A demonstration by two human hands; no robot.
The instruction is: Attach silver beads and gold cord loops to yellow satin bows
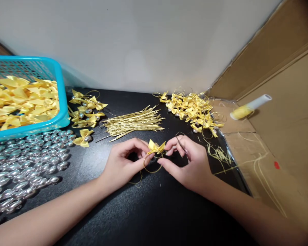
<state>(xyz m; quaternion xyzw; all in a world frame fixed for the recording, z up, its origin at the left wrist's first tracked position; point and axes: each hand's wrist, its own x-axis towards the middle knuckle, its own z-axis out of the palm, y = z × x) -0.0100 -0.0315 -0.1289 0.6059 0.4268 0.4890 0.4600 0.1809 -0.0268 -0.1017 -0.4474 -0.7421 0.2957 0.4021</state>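
Between the thumb and forefinger of my left hand (127,159) is a yellow ribbon bow (155,147), pinched at its left side. A silver bead shows partly behind the bow. A loop of gold cord (153,172) hangs under it, and a thin thread trails below. My right hand (192,162) is close to the bow's right tip, its thumb and forefinger apart. Across its curled fingers lies a thin dark metal tool (181,144), its kind unclear. Just beyond the hands is a bundle of cut gold cords (135,123).
A blue basket (63,99) of yellow bows stands at the left, with many silver beads (28,171) before it. Bows with beads lie beside the basket, and a larger pile (192,107) at the back right. Thread scraps (219,153) and a white tube wound with yellow thread (251,106) are rightward.
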